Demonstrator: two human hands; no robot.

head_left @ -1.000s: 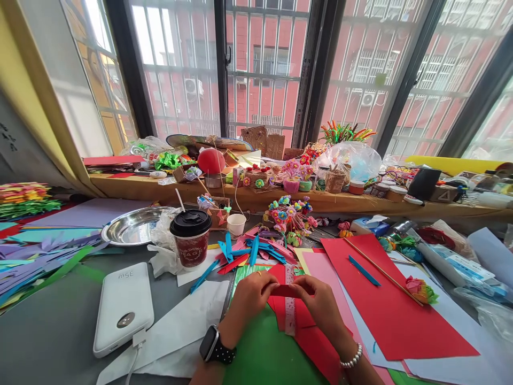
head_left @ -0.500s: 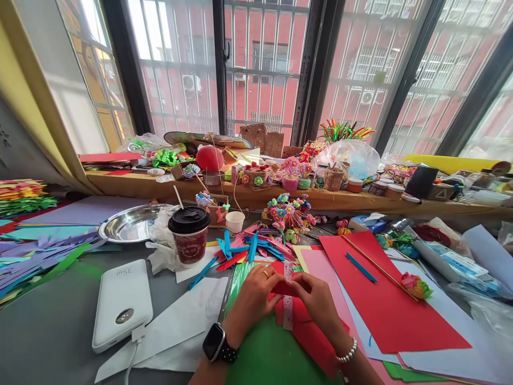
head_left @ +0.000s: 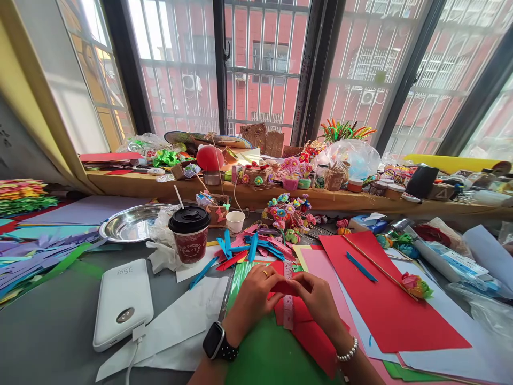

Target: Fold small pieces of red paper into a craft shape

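A paper-craft worktable by a barred window (head_left: pixel 260 59): coloured paper sheets (head_left: pixel 385 299), paper flowers (head_left: pixel 289 209), cut strips (head_left: pixel 248 248).

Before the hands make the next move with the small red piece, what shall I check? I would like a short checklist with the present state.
1. Left hand and right hand both have a grip on the red piece: ok.
2. Crease straight: cannot tell, the fingers cover it.
3. Ruler lies under the hands, in reach: ok.
4. Cup upright, lid on, apart from the hands: ok.
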